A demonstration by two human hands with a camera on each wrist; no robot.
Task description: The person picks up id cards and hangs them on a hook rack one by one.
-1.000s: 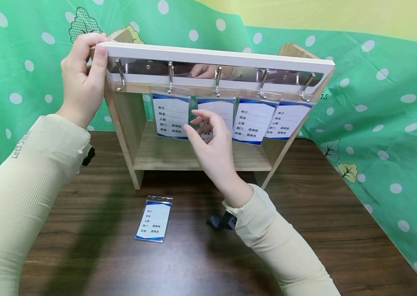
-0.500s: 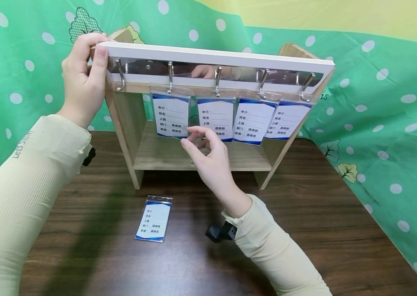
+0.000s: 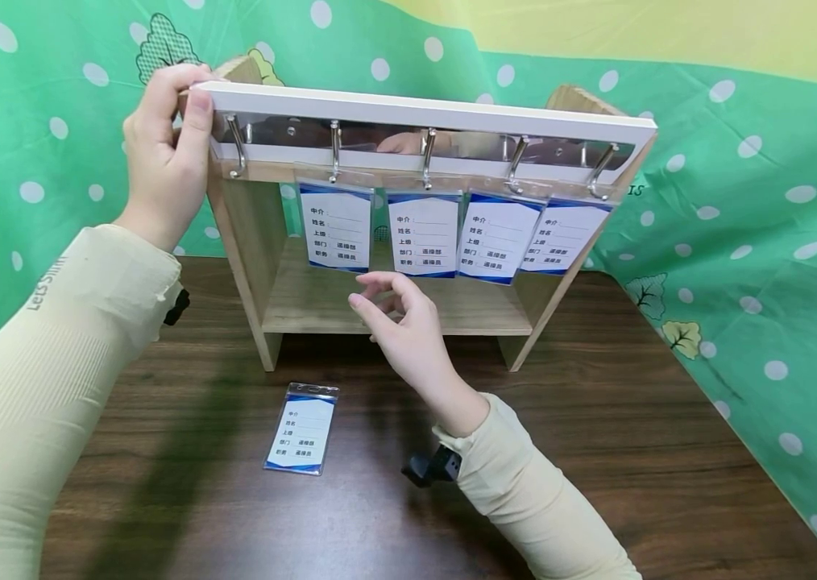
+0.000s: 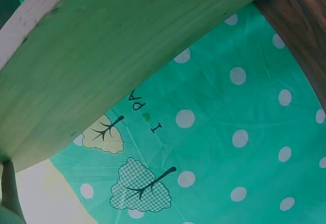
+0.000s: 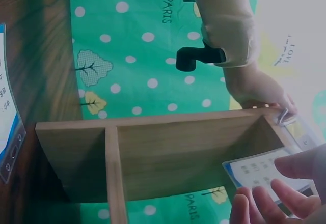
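Note:
My left hand (image 3: 165,161) grips the left end of a wooden shelf's white top rail (image 3: 423,103), thumb in front and fingers behind. Metal hooks line this rail; the leftmost hook (image 3: 236,147) is bare. From the others hang several ID badges in clear sleeves, among them a badge (image 3: 336,228) on the second hook and a badge (image 3: 425,234) on the middle one. Just below these two, my right hand (image 3: 408,326) hovers with loosely bent fingers and holds nothing. Another ID badge (image 3: 301,431) lies face up on the table, left of the right hand.
The shelf's lower board (image 3: 394,318) spans between its side panels on a dark wooden table (image 3: 597,451). Green dotted cloth (image 3: 742,201) hangs behind and at the right. A black wrist camera (image 3: 433,466) juts from the right sleeve.
My right hand has drawn down and slightly left, away from the badge on the middle hook, which now shows fully. My left hand keeps its place on the rail.

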